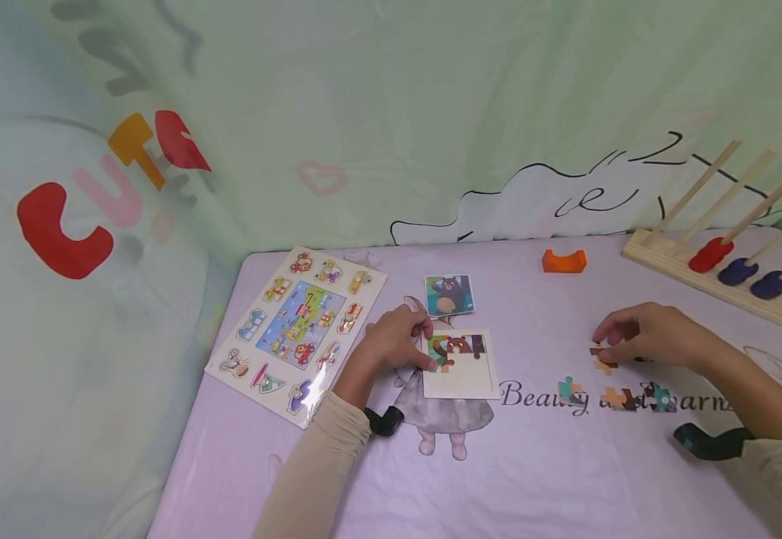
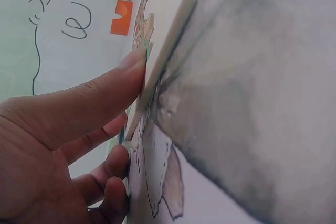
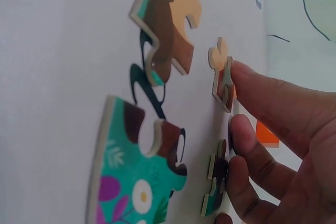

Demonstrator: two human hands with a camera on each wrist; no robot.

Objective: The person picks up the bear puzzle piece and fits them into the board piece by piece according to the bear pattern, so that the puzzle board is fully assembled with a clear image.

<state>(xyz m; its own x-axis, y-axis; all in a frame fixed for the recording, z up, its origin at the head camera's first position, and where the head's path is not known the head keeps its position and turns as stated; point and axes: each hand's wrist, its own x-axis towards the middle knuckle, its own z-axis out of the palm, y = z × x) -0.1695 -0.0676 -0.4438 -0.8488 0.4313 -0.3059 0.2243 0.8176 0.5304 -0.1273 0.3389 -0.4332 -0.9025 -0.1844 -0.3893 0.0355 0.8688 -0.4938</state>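
A square puzzle board (image 1: 471, 380) with a bear picture is partly filled, its pieces along the top and left. My left hand (image 1: 396, 340) holds the board at its left side, the thumb pressing on top and the fingers at the edge. To the right, my right hand (image 1: 656, 337) pinches a brown and peach puzzle piece (image 3: 218, 59) close to the tabletop. Nearer me lie several loose pieces, among them a teal and peach piece (image 1: 571, 391), a peach and brown piece (image 1: 618, 398) and a teal flowered piece (image 3: 136, 166). A dark piece (image 3: 212, 179) lies by the right fingers.
A bear picture card (image 1: 449, 294) lies behind the puzzle board. At the left is a larger vehicle puzzle (image 1: 276, 370). An orange block (image 1: 563, 261) sits toward the back. A wooden peg rack (image 1: 667, 258) with red and blue beads stands at the back right.
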